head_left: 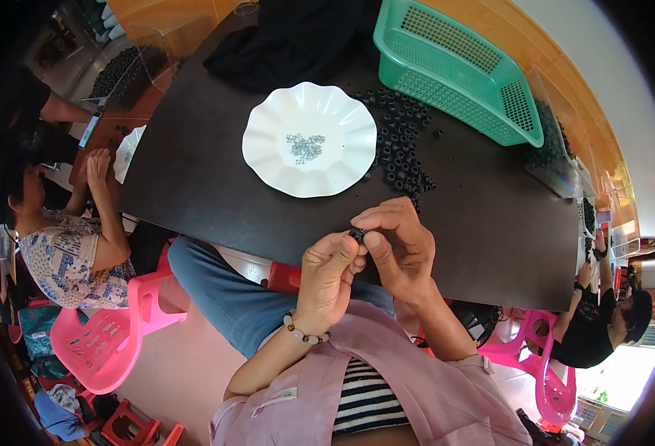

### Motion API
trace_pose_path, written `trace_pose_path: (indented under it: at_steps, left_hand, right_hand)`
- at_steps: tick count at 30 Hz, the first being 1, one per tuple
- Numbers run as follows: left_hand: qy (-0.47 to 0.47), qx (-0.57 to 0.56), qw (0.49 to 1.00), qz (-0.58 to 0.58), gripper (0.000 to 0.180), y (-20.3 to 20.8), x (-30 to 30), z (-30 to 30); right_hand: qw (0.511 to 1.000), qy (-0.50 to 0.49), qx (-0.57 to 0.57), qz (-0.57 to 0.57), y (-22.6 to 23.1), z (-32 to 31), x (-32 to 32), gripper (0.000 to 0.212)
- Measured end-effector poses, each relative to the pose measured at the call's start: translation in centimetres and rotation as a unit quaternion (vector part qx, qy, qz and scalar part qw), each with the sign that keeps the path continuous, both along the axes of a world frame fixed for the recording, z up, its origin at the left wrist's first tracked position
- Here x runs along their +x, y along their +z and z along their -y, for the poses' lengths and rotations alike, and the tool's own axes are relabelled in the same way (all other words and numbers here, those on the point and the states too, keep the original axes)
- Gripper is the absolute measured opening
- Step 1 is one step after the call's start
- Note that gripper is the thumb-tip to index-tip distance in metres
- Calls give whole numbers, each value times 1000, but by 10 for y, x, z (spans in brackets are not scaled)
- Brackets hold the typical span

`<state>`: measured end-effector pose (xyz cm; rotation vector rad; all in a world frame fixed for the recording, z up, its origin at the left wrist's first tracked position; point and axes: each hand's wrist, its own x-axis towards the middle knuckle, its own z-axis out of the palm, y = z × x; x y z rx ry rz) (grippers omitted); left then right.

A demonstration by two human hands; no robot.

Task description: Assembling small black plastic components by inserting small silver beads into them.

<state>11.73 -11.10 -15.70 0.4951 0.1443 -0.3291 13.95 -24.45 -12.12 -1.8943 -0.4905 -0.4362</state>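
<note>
Between my two hands, over the near edge of the dark table, is a small round black part (357,234). The thumb and fingers of my left hand (329,269) pinch it from the left. My right hand (400,249) closes on it from the other side, thumb and forefinger against it. Its finer detail is too small to make out. Just beyond my hands stands a white scalloped plate (268,160) with a cluster of tiny clear pieces (306,148) in it. Many black ring-shaped parts (402,141) lie loose to the plate's right.
A green plastic basket (457,100) sits at the far right of the table (491,230), beside a clear bin of black parts (554,149). Black cloth (283,44) lies at the back. Co-workers sit left and right, near pink chairs (108,338).
</note>
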Motion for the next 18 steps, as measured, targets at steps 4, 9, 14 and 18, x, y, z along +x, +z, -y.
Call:
trace_pose_path:
  at_steps: [4, 9, 14, 18]
  left_hand:
    - [5, 1, 1000, 0, 21, -2, -1, -1]
    - [-2, -2, 1000, -14, 24, -2, 0, -2]
    - [-18, -24, 999, -32, 23, 4, 0, -7]
    - [-25, -40, 998, -28, 24, 1, -2, -10]
  right_hand:
    - [999, 0, -7, 34, 0, 1, 0, 5]
    - [999, -12, 38, 35, -11, -2, -5, 7]
    - [968, -14, 245, -50, -3, -13, -8, 11]
    - [972, -8, 222, -70, 3, -5, -8, 8]
